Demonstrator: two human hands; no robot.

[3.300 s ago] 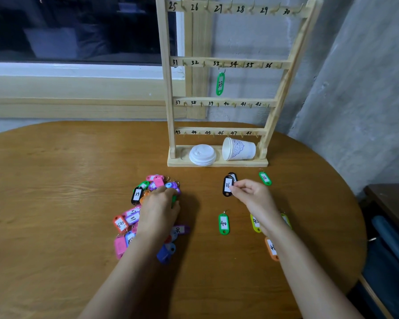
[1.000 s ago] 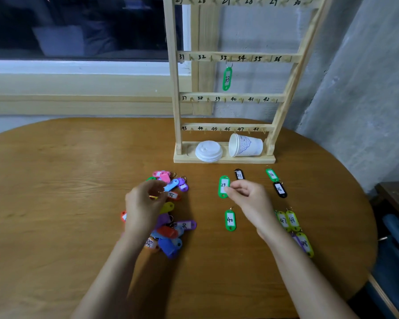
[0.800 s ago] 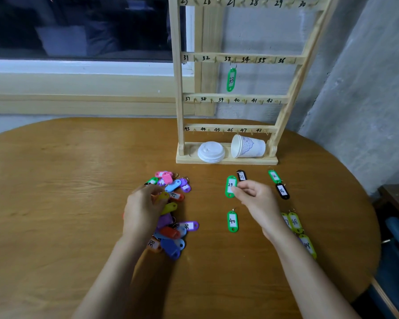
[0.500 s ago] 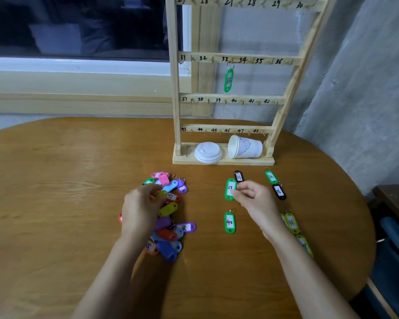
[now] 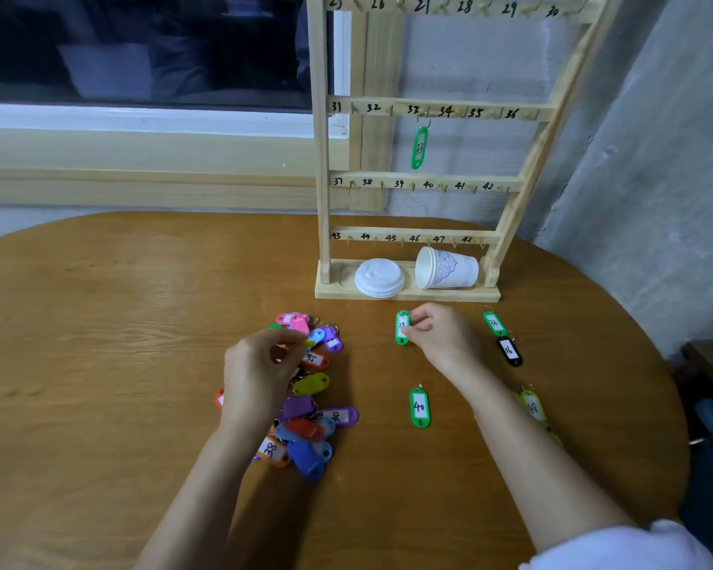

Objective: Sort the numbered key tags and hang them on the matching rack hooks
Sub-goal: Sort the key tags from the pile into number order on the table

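The right hand (image 5: 441,337) pinches a green tag (image 5: 402,327) near the rack (image 5: 429,297) at the far edge of the tabletop (image 5: 99,322). The left hand (image 5: 256,364) pinches a yellow tag (image 5: 308,343) over the pile (image 5: 305,425).

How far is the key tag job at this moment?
Done: only the green tag 33 hangs on the rack, on its hook. In hand: the right hand pinches a second green tag; the left hand appears to pinch a yellow tag in the mixed pile. Left: the pile, the laid-out tags like green tag 40, and all other visible hooks.
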